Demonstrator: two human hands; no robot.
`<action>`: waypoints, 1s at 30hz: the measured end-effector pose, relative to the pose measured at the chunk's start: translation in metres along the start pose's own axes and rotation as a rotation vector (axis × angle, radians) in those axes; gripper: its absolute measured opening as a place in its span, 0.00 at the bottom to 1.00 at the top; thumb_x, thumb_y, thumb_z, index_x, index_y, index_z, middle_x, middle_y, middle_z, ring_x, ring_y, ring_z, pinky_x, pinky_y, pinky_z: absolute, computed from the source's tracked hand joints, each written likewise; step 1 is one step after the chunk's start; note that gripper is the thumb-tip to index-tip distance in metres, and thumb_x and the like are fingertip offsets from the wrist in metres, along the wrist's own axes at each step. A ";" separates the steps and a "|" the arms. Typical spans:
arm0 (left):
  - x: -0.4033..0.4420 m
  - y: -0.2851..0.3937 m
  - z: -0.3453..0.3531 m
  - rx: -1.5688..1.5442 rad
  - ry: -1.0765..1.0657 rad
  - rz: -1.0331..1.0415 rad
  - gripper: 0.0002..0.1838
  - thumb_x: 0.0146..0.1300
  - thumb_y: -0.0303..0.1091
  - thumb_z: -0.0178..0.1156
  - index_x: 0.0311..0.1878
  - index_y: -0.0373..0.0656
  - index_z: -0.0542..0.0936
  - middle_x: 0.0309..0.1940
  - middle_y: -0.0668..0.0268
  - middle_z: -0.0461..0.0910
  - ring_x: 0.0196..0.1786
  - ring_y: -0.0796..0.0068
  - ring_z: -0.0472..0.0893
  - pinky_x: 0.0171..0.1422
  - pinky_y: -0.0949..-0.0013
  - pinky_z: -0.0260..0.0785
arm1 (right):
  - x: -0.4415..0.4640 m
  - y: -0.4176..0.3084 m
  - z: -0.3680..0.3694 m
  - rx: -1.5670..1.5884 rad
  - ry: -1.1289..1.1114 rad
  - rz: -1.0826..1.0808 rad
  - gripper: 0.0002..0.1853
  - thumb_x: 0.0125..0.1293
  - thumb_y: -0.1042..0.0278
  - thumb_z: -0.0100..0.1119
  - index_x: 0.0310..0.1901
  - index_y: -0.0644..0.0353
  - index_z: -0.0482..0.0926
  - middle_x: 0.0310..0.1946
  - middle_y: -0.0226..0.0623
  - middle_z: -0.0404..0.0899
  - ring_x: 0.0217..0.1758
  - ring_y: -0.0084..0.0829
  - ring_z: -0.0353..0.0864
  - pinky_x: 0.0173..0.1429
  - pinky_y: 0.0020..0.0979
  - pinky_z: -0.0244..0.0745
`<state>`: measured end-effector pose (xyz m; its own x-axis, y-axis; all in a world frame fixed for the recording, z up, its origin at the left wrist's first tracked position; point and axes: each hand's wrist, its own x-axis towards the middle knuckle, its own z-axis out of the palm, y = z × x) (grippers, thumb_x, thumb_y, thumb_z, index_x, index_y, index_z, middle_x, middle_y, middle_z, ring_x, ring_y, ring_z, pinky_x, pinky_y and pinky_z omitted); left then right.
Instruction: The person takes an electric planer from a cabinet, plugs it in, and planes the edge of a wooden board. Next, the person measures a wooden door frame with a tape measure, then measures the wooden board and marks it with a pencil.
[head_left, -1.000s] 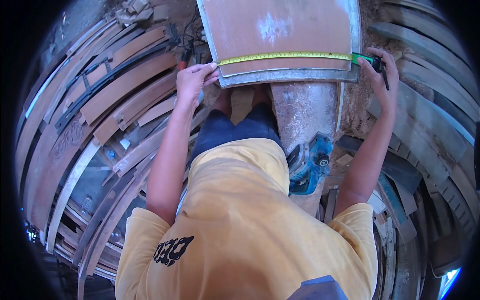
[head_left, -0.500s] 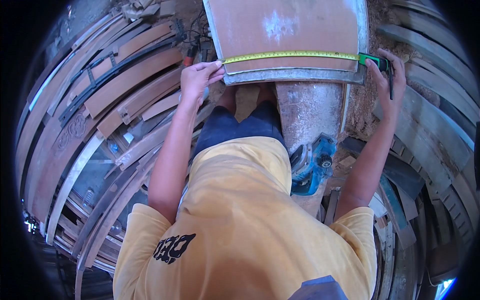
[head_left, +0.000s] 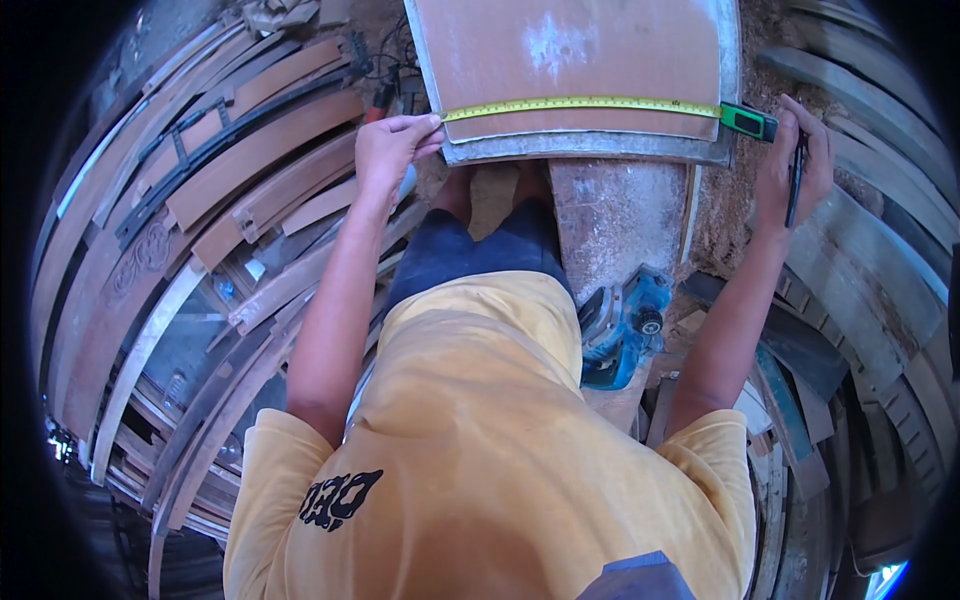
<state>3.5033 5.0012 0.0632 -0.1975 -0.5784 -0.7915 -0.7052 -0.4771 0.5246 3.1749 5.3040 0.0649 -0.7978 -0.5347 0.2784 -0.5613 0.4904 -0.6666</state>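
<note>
A yellow tape measure blade (head_left: 580, 103) stretches across the reddish-brown panel (head_left: 620, 60), close to its near edge. My left hand (head_left: 392, 150) pinches the blade's end at the panel's left edge. At the right edge lies the green and black tape measure case (head_left: 748, 122). My right hand (head_left: 797, 165) is beside the case's outer end, with a dark pen-like stick (head_left: 796, 188) held in its fingers, pointing back toward me. Whether those fingertips still touch the case I cannot tell. Under the panel is a grey, worn board (head_left: 600, 148).
A blue power planer (head_left: 628, 325) rests on the dusty bench (head_left: 620, 215) right of my body. Stacked wood pieces (head_left: 270, 150) fill the left side, and more boards (head_left: 860, 270) lie at right. Sawdust (head_left: 725, 215) covers the ground near my right arm.
My right hand has shifted right, off the top of the tape case, and the stick has swung with it. The case now shows more fully. My left hand stays at the blade's end.
</note>
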 end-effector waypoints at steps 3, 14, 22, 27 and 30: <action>0.000 -0.002 0.001 -0.010 0.009 0.016 0.14 0.69 0.32 0.71 0.48 0.30 0.87 0.38 0.58 0.89 0.38 0.76 0.89 0.46 0.77 0.83 | -0.011 -0.032 0.019 0.351 -0.025 0.147 0.09 0.71 0.69 0.67 0.50 0.62 0.85 0.40 0.37 0.87 0.42 0.25 0.84 0.50 0.29 0.79; -0.001 0.002 0.007 0.103 0.052 0.054 0.19 0.63 0.40 0.77 0.45 0.31 0.88 0.35 0.61 0.89 0.36 0.78 0.88 0.44 0.77 0.82 | -0.033 -0.013 0.066 0.532 -0.566 0.198 0.11 0.62 0.67 0.67 0.38 0.65 0.78 0.26 0.32 0.81 0.30 0.19 0.78 0.38 0.25 0.74; -0.001 -0.002 0.014 0.237 0.142 0.169 0.21 0.59 0.42 0.80 0.40 0.30 0.89 0.29 0.62 0.89 0.31 0.81 0.86 0.40 0.76 0.80 | -0.031 -0.005 0.068 0.479 -0.556 0.132 0.11 0.57 0.66 0.65 0.34 0.64 0.76 0.19 0.34 0.76 0.22 0.23 0.75 0.31 0.28 0.71; -0.004 0.001 0.016 0.250 0.160 0.169 0.20 0.59 0.42 0.79 0.39 0.29 0.89 0.29 0.62 0.89 0.30 0.82 0.85 0.38 0.77 0.79 | -0.030 0.000 0.069 0.425 -0.568 0.094 0.10 0.58 0.67 0.65 0.33 0.64 0.76 0.19 0.36 0.77 0.22 0.24 0.77 0.31 0.28 0.72; -0.004 0.002 0.016 0.247 0.162 0.165 0.20 0.59 0.41 0.80 0.39 0.29 0.89 0.28 0.62 0.89 0.29 0.82 0.85 0.38 0.77 0.78 | -0.032 0.002 0.071 0.434 -0.575 0.109 0.09 0.58 0.68 0.66 0.33 0.64 0.77 0.19 0.36 0.77 0.22 0.24 0.78 0.31 0.29 0.73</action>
<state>3.4917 5.0138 0.0625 -0.2254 -0.7417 -0.6317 -0.8204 -0.2052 0.5337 3.2146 5.2729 0.0053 -0.5359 -0.8338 -0.1331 -0.2525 0.3086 -0.9171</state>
